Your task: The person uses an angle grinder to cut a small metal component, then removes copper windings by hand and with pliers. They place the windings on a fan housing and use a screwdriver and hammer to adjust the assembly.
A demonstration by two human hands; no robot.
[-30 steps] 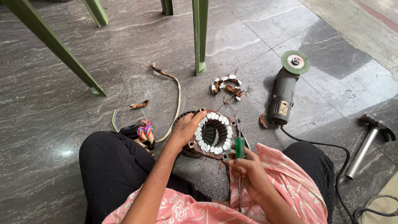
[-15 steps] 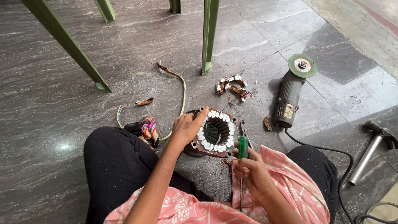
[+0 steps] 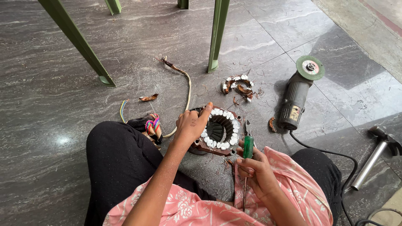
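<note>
Head view, left hand: I see my left hand [image 3: 190, 125] just left of the frame's centre, resting on the near-left rim of the motor stator [image 3: 217, 130], thumb stretched up along the rim; the other fingers are curled together against the stator's edge.
Head view, right hand: my right hand [image 3: 253, 169] sits lower centre, its fingers wrapped tight around the green-handled screwdriver [image 3: 248, 147], the handle poking up out of the fist and the metal shaft pointing down toward my lap.
Motor stator: it lies flat on the floor [image 3: 63, 109] at the frame's centre, between my knees, a dark ring with white slot liners round its bore.
Pliers: a small pair [image 3: 248, 127] lies just beside the stator's right edge, above the screwdriver handle.
Angle grinder: grey body, green disc [image 3: 296, 96], right of centre, its black cord trailing to the lower right.
Copper scraps: a clump of cut windings [image 3: 238, 85] sits above the stator, apart from it.
Loose cable: a pale wire [image 3: 186, 90] curves from upper centre down toward the stator's left side.
Hammer: a metal-handled one [image 3: 374, 157] lies at the right edge.
Green legs: furniture legs [image 3: 217, 35] stand across the top of the frame.
</note>
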